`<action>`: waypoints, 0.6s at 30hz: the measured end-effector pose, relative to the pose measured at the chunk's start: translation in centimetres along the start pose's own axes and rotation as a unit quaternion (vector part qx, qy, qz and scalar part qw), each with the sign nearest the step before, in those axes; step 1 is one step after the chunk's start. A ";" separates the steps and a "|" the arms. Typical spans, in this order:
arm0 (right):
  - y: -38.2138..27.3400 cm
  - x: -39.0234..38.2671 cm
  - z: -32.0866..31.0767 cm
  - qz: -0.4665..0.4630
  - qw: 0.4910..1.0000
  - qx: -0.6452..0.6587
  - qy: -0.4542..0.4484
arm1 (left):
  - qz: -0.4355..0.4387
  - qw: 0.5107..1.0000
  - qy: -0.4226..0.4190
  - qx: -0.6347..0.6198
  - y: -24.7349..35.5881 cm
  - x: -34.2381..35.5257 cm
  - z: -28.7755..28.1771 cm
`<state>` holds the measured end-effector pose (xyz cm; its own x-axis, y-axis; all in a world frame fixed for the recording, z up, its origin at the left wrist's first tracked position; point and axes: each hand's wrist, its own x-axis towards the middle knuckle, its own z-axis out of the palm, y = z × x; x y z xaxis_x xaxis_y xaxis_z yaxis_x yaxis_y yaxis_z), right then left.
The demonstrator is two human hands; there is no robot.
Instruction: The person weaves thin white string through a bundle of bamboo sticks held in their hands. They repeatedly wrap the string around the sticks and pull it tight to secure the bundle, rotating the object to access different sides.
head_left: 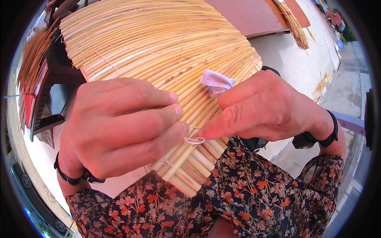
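A mat of pale yellow reed stalks (158, 43) slopes from the far left down to my lap, its near end a bundle of thick cut stalk ends (190, 170). Across this end runs a thin whitish string (194, 141), looped between my fingertips. My left hand (127, 123) is closed, its fingertips pinched together at the string's left side. On the other side my right hand (258, 105) pinches the string with bent fingers. A crumpled pale lilac piece of cloth (217, 81) sticks up beside the right knuckles; whether that hand grips it is hidden.
Behind the mat stands a reddish-brown table (254, 16) with a straw broom (293, 27) over its edge. A dark piece of furniture (51, 91) with a bundle of brown bristles (33, 59) is at the left. Dark floral cloth (254, 190) covers my lap.
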<state>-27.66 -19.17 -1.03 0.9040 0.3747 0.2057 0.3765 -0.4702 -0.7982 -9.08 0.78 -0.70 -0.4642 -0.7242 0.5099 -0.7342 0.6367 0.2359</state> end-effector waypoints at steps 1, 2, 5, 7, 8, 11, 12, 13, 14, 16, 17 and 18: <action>-0.1 0.1 -0.1 0.000 1.000 -0.001 -0.006 | -0.002 1.000 0.000 -0.001 0.1 0.0 -0.1; -0.1 0.2 -0.2 -0.002 1.000 -0.004 -0.012 | -0.004 1.000 0.002 -0.001 0.2 -0.1 -0.1; -0.4 0.3 -0.5 0.008 1.000 -0.010 -0.023 | 0.000 1.000 0.008 -0.007 -0.1 -0.1 0.2; -0.5 0.4 -0.7 0.009 0.999 -0.004 -0.032 | 0.002 1.000 0.012 -0.005 -0.2 -0.1 0.4; -0.4 0.5 -0.8 0.008 0.999 0.003 -0.036 | 0.004 1.000 0.015 -0.004 -0.2 -0.1 0.5; -0.4 0.6 -0.9 0.002 0.999 0.028 -0.036 | 0.013 1.000 0.025 -0.004 -0.2 0.0 0.4; -0.4 0.7 -0.9 -0.004 0.999 0.028 -0.037 | 0.010 1.000 0.027 -0.003 -0.2 0.0 0.4; -0.4 0.7 -0.9 -0.010 0.999 0.028 -0.038 | 0.008 0.999 0.030 -0.003 -0.1 0.0 0.5; -0.5 0.9 -1.0 -0.017 0.999 0.016 -0.042 | 0.003 0.999 0.035 -0.003 0.0 0.0 0.6; -0.8 1.0 -1.1 -0.012 0.999 -0.005 -0.035 | 0.012 0.999 0.046 0.001 -0.3 0.0 0.7; -1.0 1.0 -1.0 -0.001 1.000 -0.012 -0.026 | 0.023 0.998 0.053 0.003 -0.7 0.1 0.8; -1.2 1.2 -1.3 0.007 1.000 -0.009 -0.020 | 0.017 0.998 0.053 0.007 -0.8 0.4 0.5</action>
<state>-26.77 -19.26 0.90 0.9007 0.3990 0.1720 0.3678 -0.4892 -0.7908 -8.88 -0.17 -1.08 -0.4347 -0.6692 0.6027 -0.7259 0.6564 0.2053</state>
